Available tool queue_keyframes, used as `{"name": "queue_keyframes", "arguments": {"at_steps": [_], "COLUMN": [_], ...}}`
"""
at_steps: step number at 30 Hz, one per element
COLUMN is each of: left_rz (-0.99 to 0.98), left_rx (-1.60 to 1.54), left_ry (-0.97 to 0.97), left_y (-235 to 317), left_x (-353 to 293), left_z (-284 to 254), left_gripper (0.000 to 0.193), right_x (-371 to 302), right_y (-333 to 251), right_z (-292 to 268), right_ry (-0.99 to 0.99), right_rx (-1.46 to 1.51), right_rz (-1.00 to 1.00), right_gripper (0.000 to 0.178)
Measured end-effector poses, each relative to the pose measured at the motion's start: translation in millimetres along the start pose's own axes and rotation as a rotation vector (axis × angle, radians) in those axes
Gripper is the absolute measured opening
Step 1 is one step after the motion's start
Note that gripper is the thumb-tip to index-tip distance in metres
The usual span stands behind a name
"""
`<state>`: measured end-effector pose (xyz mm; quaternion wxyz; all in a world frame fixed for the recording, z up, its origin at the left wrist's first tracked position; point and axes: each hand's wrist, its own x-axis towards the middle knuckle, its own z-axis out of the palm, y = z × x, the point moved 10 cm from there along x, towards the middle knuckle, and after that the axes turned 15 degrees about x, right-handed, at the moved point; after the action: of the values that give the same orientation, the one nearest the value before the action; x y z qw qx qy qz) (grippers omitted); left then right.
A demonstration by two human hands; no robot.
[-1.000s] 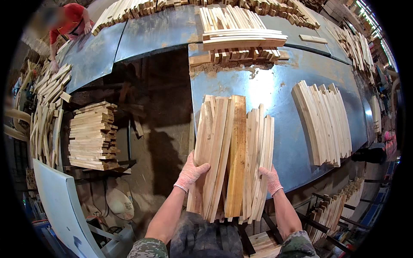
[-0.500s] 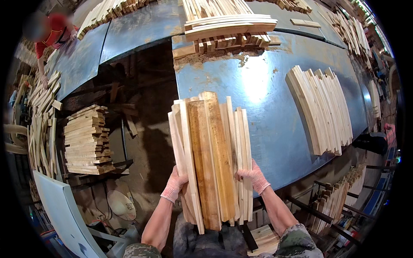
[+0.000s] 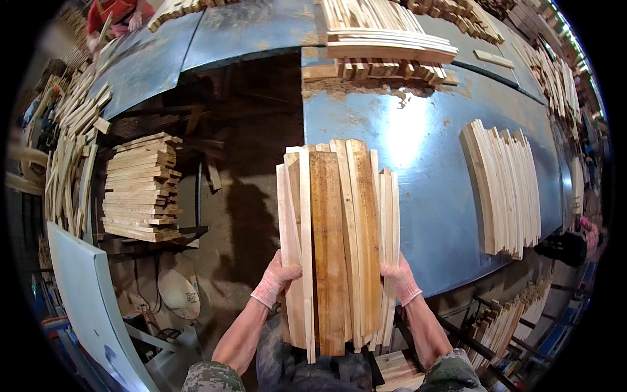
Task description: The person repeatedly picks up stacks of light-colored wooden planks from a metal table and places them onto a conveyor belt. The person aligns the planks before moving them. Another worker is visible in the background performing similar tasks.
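Note:
A bundle of wooden strips [image 3: 328, 248] is held upright in front of me, pale at its sides and browner in the middle. My left hand [image 3: 277, 279], in a pink knit glove, presses its left side with the thumb over the front. On the opposite side my right hand [image 3: 401, 279], gloved the same way, squeezes the bundle from the right. The bundle's upper ends overlap the near-left edge of the blue-grey metal table [image 3: 434, 242]. The fingers behind the strips are hidden.
Another row of strips [image 3: 503, 189] lies on the table's right part. A wood stack [image 3: 385, 39] stands at the far side. To the left is a stack of strips [image 3: 140, 189], with a pale panel [image 3: 98, 313] nearer me. A person in red [image 3: 121, 16] works far left.
With both hands still on the bundle, my view has shifted left, so table and stacks appear farther right. The strips sit closer together. The person in red has moved toward the upper edge.

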<state>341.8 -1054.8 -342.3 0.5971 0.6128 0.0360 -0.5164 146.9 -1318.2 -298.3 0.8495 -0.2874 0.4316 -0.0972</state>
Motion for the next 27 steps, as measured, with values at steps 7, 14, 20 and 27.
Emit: {"name": "queue_keyframes", "arguments": {"at_steps": [7, 14, 20, 27], "left_rz": [0.115, 0.337, 0.513, 0.666], "left_rx": [0.018, -0.149, -0.234, -0.501], "left_ry": [0.043, 0.232, 0.478, 0.751], "left_y": [55, 122, 112, 17], "left_x": [-84, -253, -417, -614], "left_z": [-33, -124, -262, -408], "left_gripper": [0.062, 0.074, 0.081, 0.079], "right_x": [-43, -83, -193, -325], "right_y": [-12, 4, 102, 309], "right_z": [101, 250, 480, 643], "right_ry": [-0.133, -0.291, -0.816, -1.094], "right_rx": [-0.091, -0.516, -0.361, -0.515], "right_rz": [0.006, -0.011, 0.052, 0.368], "right_gripper": [0.075, 0.069, 0.064, 0.061]}}
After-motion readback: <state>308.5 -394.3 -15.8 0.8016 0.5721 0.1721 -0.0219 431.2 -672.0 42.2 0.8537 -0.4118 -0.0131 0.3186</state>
